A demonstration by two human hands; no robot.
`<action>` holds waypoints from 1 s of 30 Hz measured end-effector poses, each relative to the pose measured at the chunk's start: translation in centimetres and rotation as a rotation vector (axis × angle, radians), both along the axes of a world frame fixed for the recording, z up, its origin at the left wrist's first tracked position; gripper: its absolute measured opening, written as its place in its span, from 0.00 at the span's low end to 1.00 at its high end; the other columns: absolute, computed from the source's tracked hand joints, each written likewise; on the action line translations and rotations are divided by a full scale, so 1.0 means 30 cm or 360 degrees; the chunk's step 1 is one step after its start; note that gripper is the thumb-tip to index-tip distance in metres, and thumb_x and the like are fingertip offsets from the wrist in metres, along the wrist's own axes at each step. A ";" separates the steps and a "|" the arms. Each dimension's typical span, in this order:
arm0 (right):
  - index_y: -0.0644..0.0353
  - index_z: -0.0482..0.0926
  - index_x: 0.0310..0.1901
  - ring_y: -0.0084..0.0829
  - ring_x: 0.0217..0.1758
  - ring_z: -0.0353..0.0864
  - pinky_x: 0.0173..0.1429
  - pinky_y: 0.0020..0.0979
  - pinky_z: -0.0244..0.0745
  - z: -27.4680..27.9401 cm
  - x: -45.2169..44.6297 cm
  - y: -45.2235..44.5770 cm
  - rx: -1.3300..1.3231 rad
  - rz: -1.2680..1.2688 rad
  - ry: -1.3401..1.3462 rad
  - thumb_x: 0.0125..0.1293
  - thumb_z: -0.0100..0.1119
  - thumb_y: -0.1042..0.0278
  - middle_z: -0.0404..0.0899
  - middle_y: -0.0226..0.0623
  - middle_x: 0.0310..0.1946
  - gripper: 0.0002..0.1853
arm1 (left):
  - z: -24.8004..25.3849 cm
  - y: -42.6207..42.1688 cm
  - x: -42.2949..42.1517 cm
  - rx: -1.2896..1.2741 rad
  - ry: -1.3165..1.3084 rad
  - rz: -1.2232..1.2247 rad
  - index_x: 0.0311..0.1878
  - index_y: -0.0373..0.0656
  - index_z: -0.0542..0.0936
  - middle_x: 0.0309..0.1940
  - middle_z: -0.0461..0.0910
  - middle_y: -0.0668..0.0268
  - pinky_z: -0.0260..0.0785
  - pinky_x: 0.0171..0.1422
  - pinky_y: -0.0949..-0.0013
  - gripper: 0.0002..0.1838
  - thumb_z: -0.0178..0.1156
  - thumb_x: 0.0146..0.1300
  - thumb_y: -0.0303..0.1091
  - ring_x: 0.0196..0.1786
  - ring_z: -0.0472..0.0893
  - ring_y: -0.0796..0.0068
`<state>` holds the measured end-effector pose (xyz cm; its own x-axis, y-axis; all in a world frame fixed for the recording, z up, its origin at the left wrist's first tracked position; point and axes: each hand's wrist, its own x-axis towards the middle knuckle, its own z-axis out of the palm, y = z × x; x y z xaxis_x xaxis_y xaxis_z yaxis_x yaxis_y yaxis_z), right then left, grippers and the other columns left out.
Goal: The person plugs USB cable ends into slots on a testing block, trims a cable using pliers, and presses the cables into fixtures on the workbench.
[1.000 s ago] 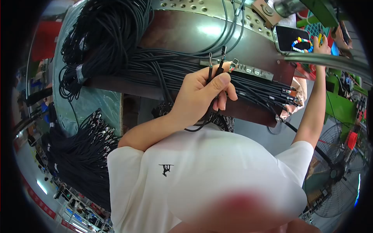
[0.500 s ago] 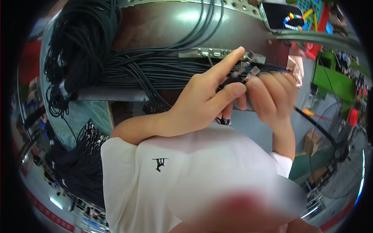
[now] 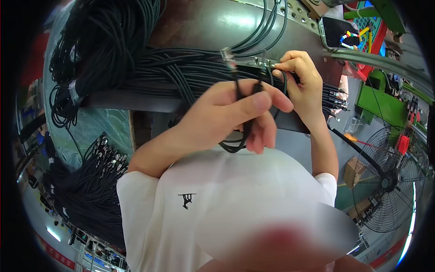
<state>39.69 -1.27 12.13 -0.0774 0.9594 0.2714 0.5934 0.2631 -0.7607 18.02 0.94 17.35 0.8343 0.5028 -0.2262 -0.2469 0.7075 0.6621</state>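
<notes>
My left hand [image 3: 240,111] is closed around black cables [image 3: 234,147], which loop below its fingers. Their metal-tipped connectors [image 3: 227,56] stick up above this hand and are blurred by motion. Behind them a narrow metal strip with small slots [image 3: 248,62] lies on the bench. At the right end of that strip, my right hand [image 3: 302,79] pinches a black cable end, its thumb and index finger pressed together at the small metal tip. A thick row of black cables [image 3: 149,77] runs across the bench under and behind both hands.
A large bundle of black cables [image 3: 99,41] is heaped at the left of the dark bench [image 3: 195,22]. More cables with metal ends [image 3: 106,158] hang lower left. A phone [image 3: 337,34] with a bead bracelet [image 3: 351,40] lies upper right. A floor fan [image 3: 385,181] stands at right.
My right hand has moved up and left, from a blurred fist to a pinch at the metal strip. The left index finger has curled in, and the cable loop now shows below that hand.
</notes>
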 end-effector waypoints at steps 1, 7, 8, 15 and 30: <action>0.65 0.76 0.35 0.35 0.37 0.79 0.39 0.32 0.76 0.005 -0.002 -0.004 -0.0007 -0.0027 -0.0030 0.53 0.64 0.86 0.77 0.38 0.34 0.10 | -0.014 0.001 0.018 -0.0056 -0.0014 -0.0079 0.54 0.26 0.72 0.24 0.81 0.55 0.72 0.25 0.73 0.24 0.46 0.76 0.44 0.21 0.79 0.71; 0.63 0.74 0.33 0.40 0.36 0.75 0.39 0.36 0.71 0.029 -0.018 0.002 0.0123 -0.0049 -0.0382 0.48 0.65 0.84 0.75 0.38 0.33 0.11 | -0.070 0.004 0.053 -0.0250 -0.0132 -0.0155 0.52 0.27 0.72 0.23 0.81 0.56 0.73 0.26 0.76 0.22 0.46 0.76 0.42 0.21 0.80 0.73; 0.63 0.74 0.33 0.40 0.36 0.75 0.39 0.36 0.71 0.027 -0.018 0.006 0.0101 -0.0075 -0.0385 0.48 0.65 0.83 0.74 0.38 0.33 0.11 | -0.073 0.006 0.056 -0.0260 -0.0119 -0.0160 0.52 0.27 0.72 0.23 0.81 0.55 0.73 0.25 0.76 0.22 0.46 0.76 0.42 0.21 0.80 0.73; 0.57 0.81 0.39 0.36 0.37 0.76 0.41 0.34 0.71 0.034 0.014 -0.016 0.0602 -0.0162 -0.0606 0.50 0.67 0.76 0.76 0.32 0.33 0.13 | -0.076 0.008 0.068 -0.0414 -0.0124 -0.0249 0.51 0.28 0.73 0.23 0.81 0.55 0.74 0.26 0.75 0.21 0.44 0.77 0.41 0.20 0.80 0.73; 0.65 0.76 0.34 0.38 0.34 0.79 0.38 0.32 0.74 0.043 0.073 -0.055 -0.0040 -0.0205 -0.0251 0.53 0.60 0.86 0.76 0.38 0.34 0.07 | -0.004 0.082 0.061 -0.0218 -0.0083 -0.0572 0.50 0.18 0.73 0.21 0.80 0.46 0.72 0.18 0.73 0.31 0.42 0.70 0.46 0.15 0.78 0.68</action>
